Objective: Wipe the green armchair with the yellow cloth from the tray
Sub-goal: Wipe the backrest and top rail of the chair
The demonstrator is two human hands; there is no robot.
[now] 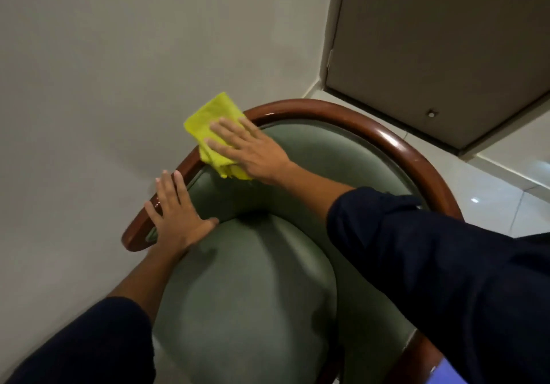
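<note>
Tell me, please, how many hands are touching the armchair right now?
2: the right hand presses the yellow cloth onto the wooden rim; the left hand rests flat on the near armrest.

Dim, soft indoor light; glare glints on the wooden rim (395, 142), slight blur, wide-angle bending at edges.

Cloth (212, 129) on armchair (247, 279) rim — wall (104, 71) behind.

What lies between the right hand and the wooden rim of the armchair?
The folded yellow cloth, pressed flat under the right hand on the wooden rim, in the head view.
</note>
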